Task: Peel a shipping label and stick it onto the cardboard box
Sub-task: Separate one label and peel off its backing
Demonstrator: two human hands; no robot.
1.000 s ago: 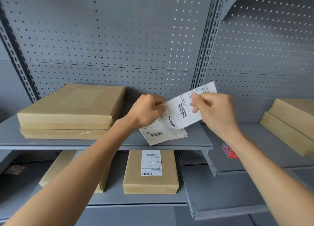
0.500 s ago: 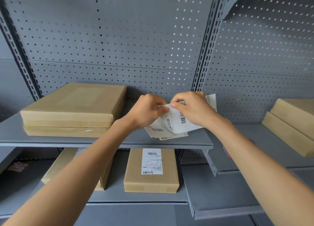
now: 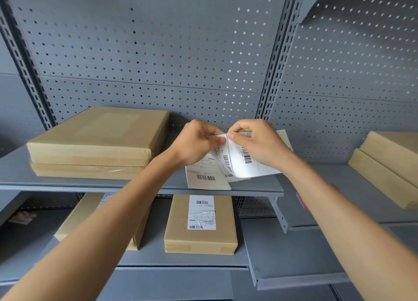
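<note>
Grey metal shelving [image 3: 135, 185] is seen, stacked with cardboard boxes [image 3: 95, 140]; above it, a shipping label [image 3: 246, 165] is pinched by left hand [image 3: 196, 144] and right hand [image 3: 257, 142].

Grey perforated metal panels [image 3: 158, 51] formed the back wall, divided by slotted steel uprights [image 3: 279, 58]. Grey metal shelves [image 3: 20, 174] ran in tiers beneath, a lower shelf [image 3: 294, 266] jutting forward at right. Light glinted through the holes at right.
</note>
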